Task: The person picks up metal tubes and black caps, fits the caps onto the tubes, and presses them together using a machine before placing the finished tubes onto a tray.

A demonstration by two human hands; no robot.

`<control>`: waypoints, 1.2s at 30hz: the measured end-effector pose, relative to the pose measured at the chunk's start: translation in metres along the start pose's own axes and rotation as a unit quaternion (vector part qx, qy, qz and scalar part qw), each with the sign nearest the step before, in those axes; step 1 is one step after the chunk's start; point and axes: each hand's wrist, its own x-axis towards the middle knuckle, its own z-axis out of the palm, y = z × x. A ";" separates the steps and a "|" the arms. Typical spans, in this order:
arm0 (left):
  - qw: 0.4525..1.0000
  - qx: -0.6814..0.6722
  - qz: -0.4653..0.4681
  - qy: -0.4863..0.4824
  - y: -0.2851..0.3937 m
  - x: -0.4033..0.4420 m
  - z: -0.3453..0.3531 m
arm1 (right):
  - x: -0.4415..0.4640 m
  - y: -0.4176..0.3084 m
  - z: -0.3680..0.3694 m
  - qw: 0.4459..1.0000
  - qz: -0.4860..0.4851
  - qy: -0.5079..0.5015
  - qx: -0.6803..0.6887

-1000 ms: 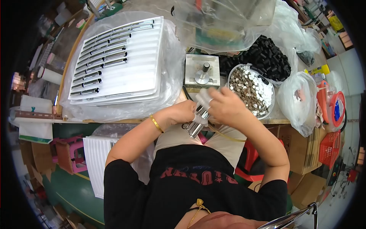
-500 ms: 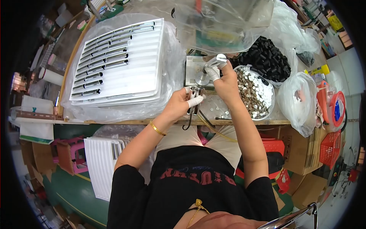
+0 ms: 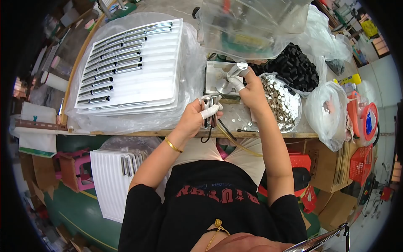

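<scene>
Several shiny metal tubes [image 3: 213, 101] are held upright in my left hand [image 3: 197, 115], whose fingertips wear white covers, near the bench's front edge. My right hand [image 3: 252, 88], also with white finger covers, grips another chrome tube [image 3: 237, 69] over the post of a metal fixture block [image 3: 216, 69]. The tube's lower end at the post is partly hidden by my fingers. Just right of my right hand is a clear tub [image 3: 299, 110] of small silver discs. Black cylindrical pieces [image 3: 299, 67] lie heaped behind the tub.
A stack of white trays [image 3: 161, 75] with rows of chrome tubes lies on plastic at the left. Plastic bags [image 3: 327, 111] and an orange container [image 3: 369, 119] stand at the right. A clear plastic sheet [image 3: 256, 25] hangs behind the fixture. Loose discs lie on the bench [image 3: 235, 115].
From close together over my lap, my hands have moved forward and apart. My right hand has carried one tube to the fixture post; my left still holds the others.
</scene>
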 end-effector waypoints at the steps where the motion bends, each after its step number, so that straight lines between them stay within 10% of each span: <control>1: 1.000 0.002 0.002 -0.005 0.000 -0.001 -0.001 | -0.002 0.002 0.000 0.999 0.018 -0.027 0.043; 36: 0.913 0.232 0.318 0.108 -0.003 0.082 0.026 | -0.001 0.040 0.019 0.936 -0.029 0.065 -0.344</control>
